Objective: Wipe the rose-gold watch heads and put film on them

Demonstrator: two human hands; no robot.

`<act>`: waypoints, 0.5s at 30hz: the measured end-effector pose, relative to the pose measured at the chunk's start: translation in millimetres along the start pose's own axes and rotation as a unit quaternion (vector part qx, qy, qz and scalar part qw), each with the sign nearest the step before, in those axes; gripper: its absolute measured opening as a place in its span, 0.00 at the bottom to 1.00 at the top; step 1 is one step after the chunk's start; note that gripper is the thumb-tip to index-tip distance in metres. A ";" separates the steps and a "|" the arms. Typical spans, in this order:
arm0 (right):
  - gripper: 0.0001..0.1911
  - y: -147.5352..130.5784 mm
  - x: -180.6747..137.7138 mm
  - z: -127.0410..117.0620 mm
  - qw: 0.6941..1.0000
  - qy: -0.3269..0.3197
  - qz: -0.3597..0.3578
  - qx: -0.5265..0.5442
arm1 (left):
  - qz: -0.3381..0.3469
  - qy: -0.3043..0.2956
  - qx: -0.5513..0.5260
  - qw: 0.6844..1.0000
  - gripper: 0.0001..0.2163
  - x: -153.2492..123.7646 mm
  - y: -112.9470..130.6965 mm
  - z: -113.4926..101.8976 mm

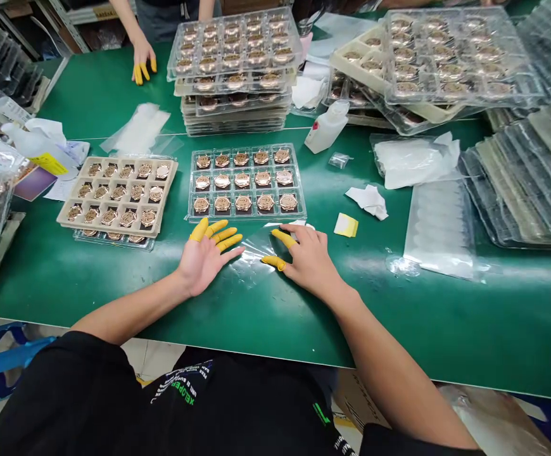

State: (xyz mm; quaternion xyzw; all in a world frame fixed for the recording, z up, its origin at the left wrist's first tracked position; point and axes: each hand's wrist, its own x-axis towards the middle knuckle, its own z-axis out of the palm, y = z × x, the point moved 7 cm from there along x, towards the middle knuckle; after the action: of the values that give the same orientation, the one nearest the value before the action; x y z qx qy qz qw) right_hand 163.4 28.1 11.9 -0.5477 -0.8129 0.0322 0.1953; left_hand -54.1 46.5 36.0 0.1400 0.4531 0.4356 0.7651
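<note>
On the far left, a tray stack [0,252] is cut off by the frame. The person's left hand [209,254] turns palm up, fingers spread and holding nothing, just in front of the clear tray [244,218]. Glare blurs the outline of the clear film [251,256] between the hands. The right hand [304,256] arches palm down, thumb and forefinger parted; whether it grips the film cannot be told.

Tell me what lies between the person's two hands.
In the head view, a crinkled, clear plastic film lies on the green table between the left hand and the right hand.
</note>
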 end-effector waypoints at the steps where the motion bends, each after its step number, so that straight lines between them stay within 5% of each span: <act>1: 0.25 -0.5 -3.8 -0.2 1.000 0.002 0.002 0.007 | -0.006 -0.001 -0.007 1.000 0.18 1.6 -1.8 3.6; 8: 0.19 -1.8 -2.1 -2.2 0.997 -0.009 0.002 0.072 | -0.011 -0.028 0.004 1.000 0.18 4.7 -3.0 21.8; 11: 0.18 -0.7 -1.9 -8.4 0.996 0.001 -0.014 0.085 | 0.029 -0.081 0.133 0.987 0.19 2.9 -4.2 41.2; 12: 0.17 0.6 -4.1 -11.2 0.996 0.003 -0.020 0.083 | 0.058 -0.111 0.210 0.970 0.19 -0.7 -4.5 54.4; 15: 0.16 3.9 -21.3 -21.3 0.997 -0.005 -0.027 0.074 | 0.110 -0.255 0.462 0.842 0.15 -24.9 -21.5 108.6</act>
State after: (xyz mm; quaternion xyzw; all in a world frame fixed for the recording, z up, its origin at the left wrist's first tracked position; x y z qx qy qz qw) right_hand 181.3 7.0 24.5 -0.5090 -0.8240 0.0894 0.2323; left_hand 40.9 33.8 96.8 0.6321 0.3726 0.2058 0.6475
